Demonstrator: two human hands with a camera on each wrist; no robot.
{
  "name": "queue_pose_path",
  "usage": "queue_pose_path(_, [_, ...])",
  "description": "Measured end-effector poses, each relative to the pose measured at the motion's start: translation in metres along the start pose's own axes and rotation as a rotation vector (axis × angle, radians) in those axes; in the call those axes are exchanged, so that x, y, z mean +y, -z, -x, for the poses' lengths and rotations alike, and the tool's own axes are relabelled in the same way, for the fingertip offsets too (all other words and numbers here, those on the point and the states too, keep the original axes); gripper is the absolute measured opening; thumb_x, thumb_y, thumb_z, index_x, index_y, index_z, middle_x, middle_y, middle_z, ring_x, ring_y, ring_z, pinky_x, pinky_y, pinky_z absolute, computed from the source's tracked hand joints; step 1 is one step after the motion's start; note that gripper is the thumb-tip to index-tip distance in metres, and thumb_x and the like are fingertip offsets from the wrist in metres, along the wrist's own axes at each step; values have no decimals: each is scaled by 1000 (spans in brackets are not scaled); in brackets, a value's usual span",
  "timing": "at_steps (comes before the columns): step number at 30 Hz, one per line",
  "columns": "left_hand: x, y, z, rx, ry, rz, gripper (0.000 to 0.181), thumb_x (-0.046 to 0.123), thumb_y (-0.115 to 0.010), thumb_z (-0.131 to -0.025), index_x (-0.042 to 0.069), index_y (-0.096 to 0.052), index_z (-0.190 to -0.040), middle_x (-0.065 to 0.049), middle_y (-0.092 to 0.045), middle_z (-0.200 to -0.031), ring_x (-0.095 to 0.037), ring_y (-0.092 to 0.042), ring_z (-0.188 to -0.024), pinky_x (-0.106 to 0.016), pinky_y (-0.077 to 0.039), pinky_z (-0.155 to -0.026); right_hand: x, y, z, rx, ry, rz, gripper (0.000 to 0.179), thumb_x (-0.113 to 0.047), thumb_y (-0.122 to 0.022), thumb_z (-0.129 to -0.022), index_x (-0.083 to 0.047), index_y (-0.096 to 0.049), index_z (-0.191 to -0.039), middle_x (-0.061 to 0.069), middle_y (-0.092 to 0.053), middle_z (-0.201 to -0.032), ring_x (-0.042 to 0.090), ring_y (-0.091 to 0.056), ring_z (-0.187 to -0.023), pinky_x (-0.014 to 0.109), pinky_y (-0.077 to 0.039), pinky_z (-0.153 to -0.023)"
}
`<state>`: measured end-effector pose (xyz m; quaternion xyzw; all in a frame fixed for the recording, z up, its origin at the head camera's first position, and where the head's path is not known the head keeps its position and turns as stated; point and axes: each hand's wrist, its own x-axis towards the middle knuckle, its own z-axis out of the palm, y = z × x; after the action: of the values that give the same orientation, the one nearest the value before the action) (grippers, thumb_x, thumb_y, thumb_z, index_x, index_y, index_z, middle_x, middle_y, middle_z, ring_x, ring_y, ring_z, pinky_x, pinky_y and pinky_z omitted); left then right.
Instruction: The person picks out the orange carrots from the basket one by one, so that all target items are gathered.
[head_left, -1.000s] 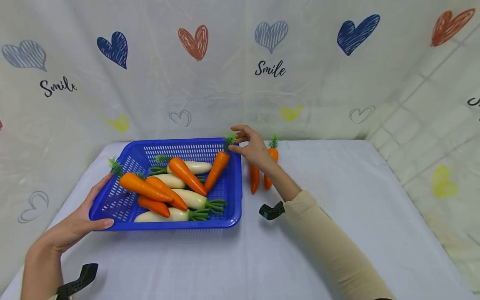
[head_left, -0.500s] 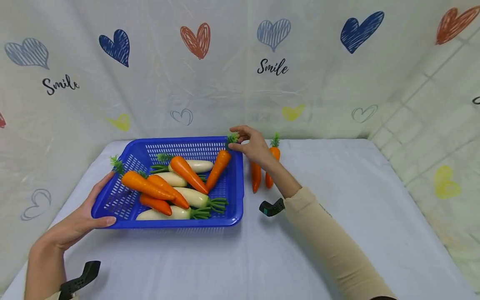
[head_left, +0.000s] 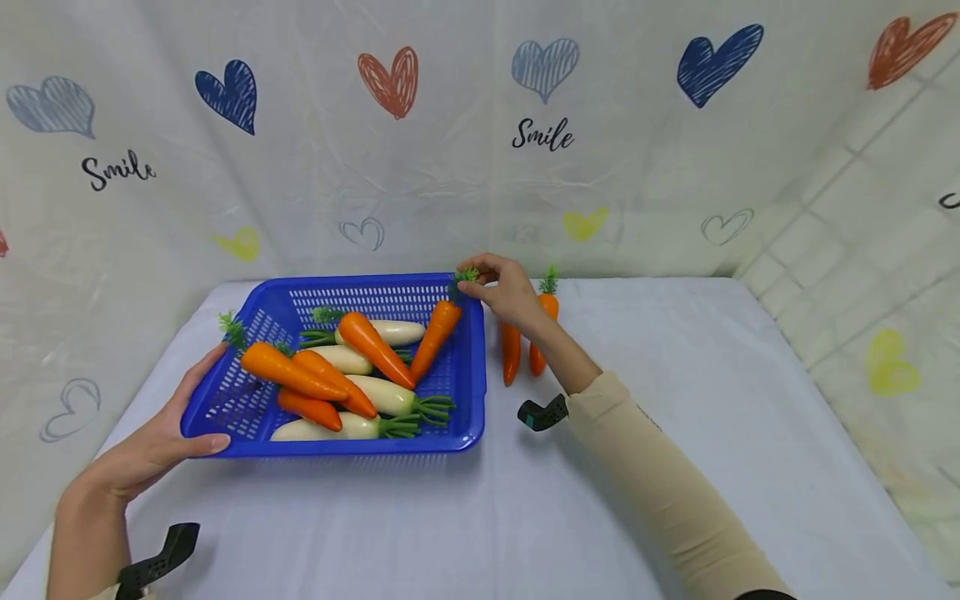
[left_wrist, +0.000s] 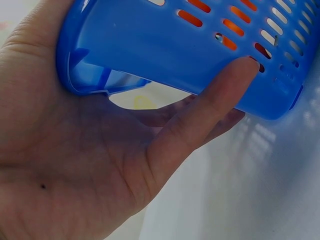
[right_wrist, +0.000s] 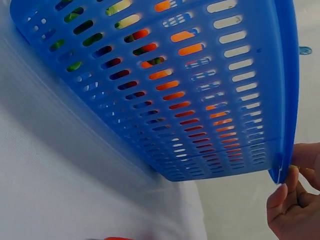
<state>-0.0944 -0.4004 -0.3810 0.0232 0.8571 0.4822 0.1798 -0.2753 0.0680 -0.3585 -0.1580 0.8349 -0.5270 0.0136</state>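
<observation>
A blue slotted plastic basket [head_left: 330,447] holds several orange carrots and white radishes [head_left: 386,396] with green tops. My left hand [head_left: 153,437] grips its near left corner, thumb over the rim. The left wrist view shows the fingers under that rim, against the slotted wall. At the far right corner my right hand [head_left: 502,287] pinches the leafy green top [head_left: 467,275] of a carrot [head_left: 437,340], which slants inside with its tip down. In the right wrist view, the right hand's fingers [right_wrist: 290,197] are curled beside the rim, partly out of frame.
Two more carrots lie on the white tablecloth just right of the basket: one [head_left: 511,357] partly behind the right hand, the other [head_left: 549,307] with its green top showing. A white curtain [head_left: 450,167] printed with hearts hangs behind the table.
My right hand's index finger has drawn in towards the thumb, around the carrot's green top. The left hand and the basket keep their places.
</observation>
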Motion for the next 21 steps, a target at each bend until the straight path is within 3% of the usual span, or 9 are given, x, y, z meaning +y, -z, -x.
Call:
queue_pose_path(10, [-1, -3, 1, -7, 6, 17, 109, 24, -66, -96, 59, 17, -157, -34, 4, -167, -55, -32, -136, -19, -53, -84, 0, 8, 11, 21, 31, -6, 23, -26, -73, -99, -15, -75, -118, 8, -71, -117, 25, -63, -109, 34, -52, -89])
queue_pose_path(17, [-1, -2, 0, 1, 0, -4, 109, 24, -67, -96, 58, 17, -158, -34, 4, -167, -59, -31, -136, -25, -55, -86, -6, 14, 15, 74, 88, -117, 21, -22, -73, -99, -11, -75, -117, 12, -76, -117, 27, -73, -107, 34, -59, -91])
queue_pose_path(21, [0, -1, -1, 6, -11, -7, 109, 23, -66, -96, 56, 17, -159, -35, 4, -167, -60, -31, -136, -21, -53, -84, -11, 20, 18, 103, 131, -179, 23, -20, -71, -99, -8, -72, -119, 15, -77, -116, 32, -76, -105, 36, -63, -90])
